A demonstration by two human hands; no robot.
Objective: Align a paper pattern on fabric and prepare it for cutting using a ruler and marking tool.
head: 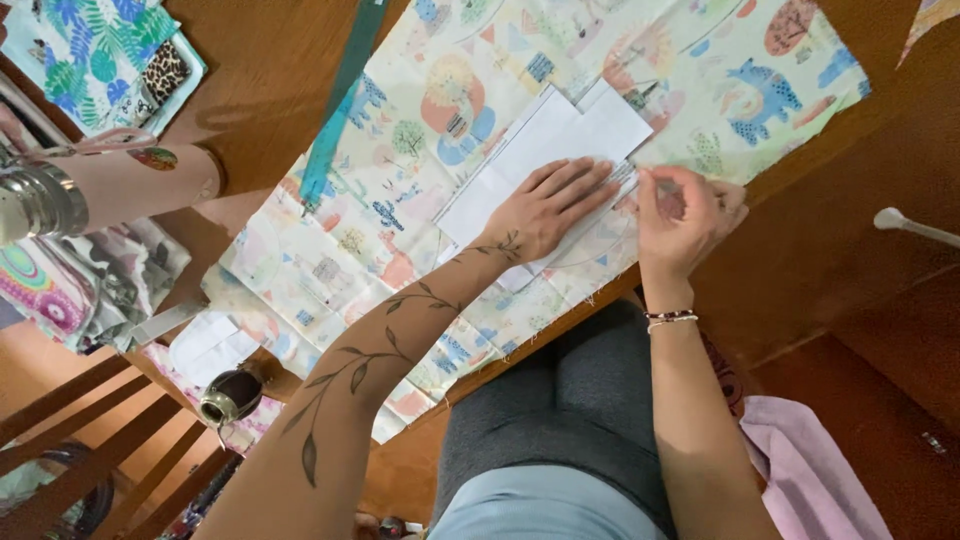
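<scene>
A pale printed fabric (420, 150) with cartoon animals lies spread over a wooden table (270, 70). On it rests a white paper pattern piece (560, 140). My left hand (548, 205) presses flat on the lower edge of the paper, fingers together and stretched out. My right hand (685, 215) is beside it at the fabric's near edge, fingertips pinched at the corner of the paper; what it pinches is too small to make out.
A teal ribbon or tape (335, 110) lies along the fabric's left side. More printed cloth (100, 50) and a metal flask (40, 200) sit at the left. A round gourd cup (232, 395) stands near wooden chair rails (90, 440).
</scene>
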